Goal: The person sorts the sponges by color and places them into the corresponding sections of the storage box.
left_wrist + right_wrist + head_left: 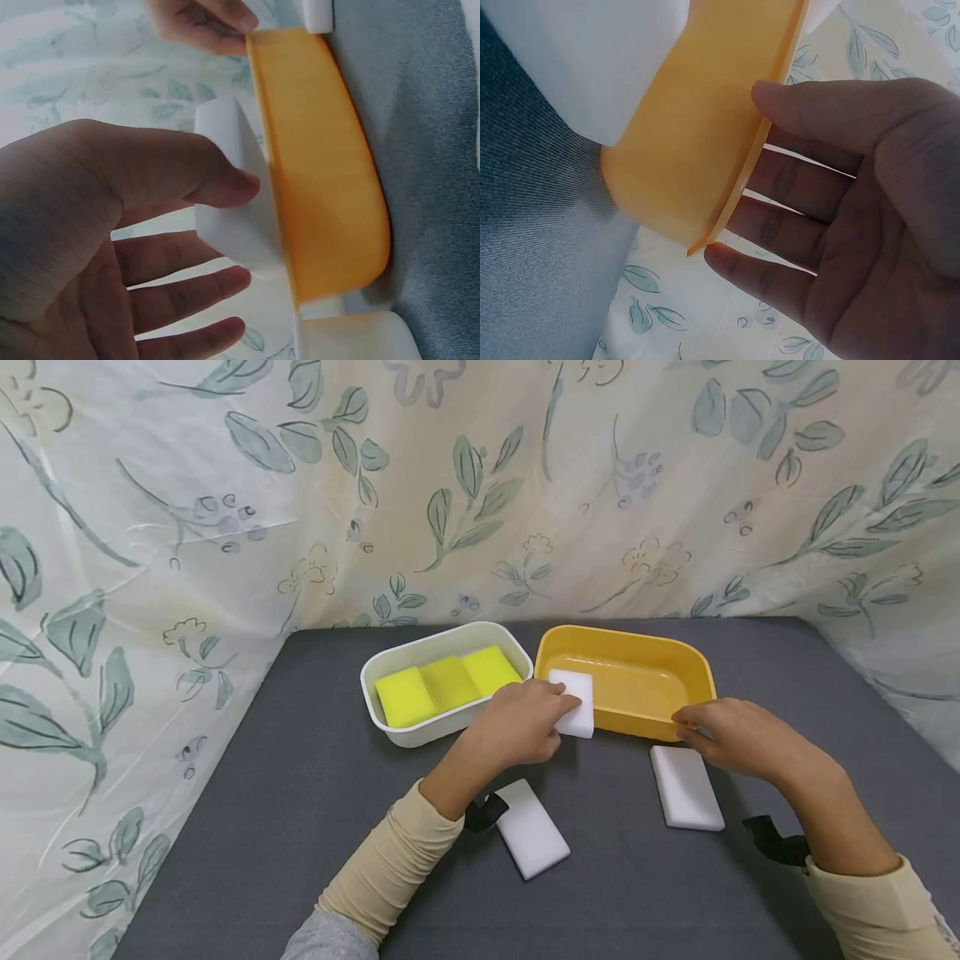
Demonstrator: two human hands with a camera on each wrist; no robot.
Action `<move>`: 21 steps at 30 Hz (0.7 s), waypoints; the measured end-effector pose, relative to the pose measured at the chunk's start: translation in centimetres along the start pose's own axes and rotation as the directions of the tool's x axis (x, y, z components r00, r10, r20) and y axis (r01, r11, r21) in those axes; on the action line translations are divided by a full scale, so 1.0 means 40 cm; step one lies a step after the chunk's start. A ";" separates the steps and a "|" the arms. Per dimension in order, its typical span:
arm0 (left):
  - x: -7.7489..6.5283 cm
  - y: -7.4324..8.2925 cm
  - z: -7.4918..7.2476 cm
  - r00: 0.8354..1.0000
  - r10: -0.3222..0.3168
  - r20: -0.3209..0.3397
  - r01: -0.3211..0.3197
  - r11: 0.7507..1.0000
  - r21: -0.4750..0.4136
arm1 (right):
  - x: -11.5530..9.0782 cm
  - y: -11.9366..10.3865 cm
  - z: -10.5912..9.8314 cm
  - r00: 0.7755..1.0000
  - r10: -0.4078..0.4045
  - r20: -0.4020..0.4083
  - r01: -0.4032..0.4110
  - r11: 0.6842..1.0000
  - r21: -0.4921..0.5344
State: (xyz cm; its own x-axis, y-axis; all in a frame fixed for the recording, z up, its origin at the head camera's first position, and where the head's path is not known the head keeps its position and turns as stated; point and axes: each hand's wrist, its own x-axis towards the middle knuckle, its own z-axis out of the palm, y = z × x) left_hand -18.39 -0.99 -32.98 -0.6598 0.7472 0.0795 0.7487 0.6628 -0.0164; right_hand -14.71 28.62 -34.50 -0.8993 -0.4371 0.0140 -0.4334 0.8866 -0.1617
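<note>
My left hand (pixel 521 722) pinches a white sponge (pixel 576 710) between thumb and fingers, over the front left rim of a yellow-orange container (pixel 630 687). In the left wrist view the thumb presses the near face of that sponge (pixel 232 142), while the other fingers are spread. At the container's front right corner, my right hand (pixel 742 739) grips the rim. The right wrist view shows its thumb on one side of the rim (pixel 746 169) and the fingers on the other. No sponge is visible inside this container.
To its left stands a white container (pixel 408 737) holding three yellow sponges (pixel 448 683) in a row. One white sponge (pixel 534 831) lies on the dark table (pixel 300 827) near my left forearm. Another white sponge (pixel 686 787) lies by my right hand. A floral cloth (pixel 480 502) hangs behind.
</note>
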 end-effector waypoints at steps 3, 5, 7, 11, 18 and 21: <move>0.003 0.003 0.011 1.000 -0.008 -0.022 0.008 1.000 0.021 | -0.002 0.002 0.006 1.000 -0.009 -0.010 0.009 1.000 0.001; 0.006 0.005 0.017 0.999 -0.016 -0.030 0.017 0.999 0.033 | -0.004 0.002 0.009 1.000 -0.011 -0.015 0.011 1.000 0.001; 0.007 0.007 0.021 0.999 -0.026 -0.030 0.027 0.999 0.041 | -0.004 0.002 0.011 1.000 -0.012 -0.017 0.012 1.000 0.000; 0.009 0.008 0.022 0.999 -0.044 -0.013 0.044 0.998 0.039 | -0.004 0.001 0.010 1.000 -0.007 -0.017 0.007 1.000 -0.005; 0.009 0.009 0.026 0.999 -0.039 -0.024 0.040 0.998 0.045 | -0.002 -0.002 0.010 1.000 0.009 -0.006 -0.009 1.000 -0.014; 0.014 0.009 0.030 0.999 -0.037 -0.025 0.038 0.998 0.052 | -0.001 0.003 0.011 1.000 0.011 -0.006 -0.011 1.000 -0.015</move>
State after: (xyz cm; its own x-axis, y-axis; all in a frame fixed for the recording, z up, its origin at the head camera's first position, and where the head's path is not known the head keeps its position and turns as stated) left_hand -18.54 -0.28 -34.15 -0.6851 0.7208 0.1049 0.7186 0.6924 -0.0647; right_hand -14.70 28.67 -34.97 -0.9042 -0.4267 0.0178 -0.4245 0.8935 -0.1466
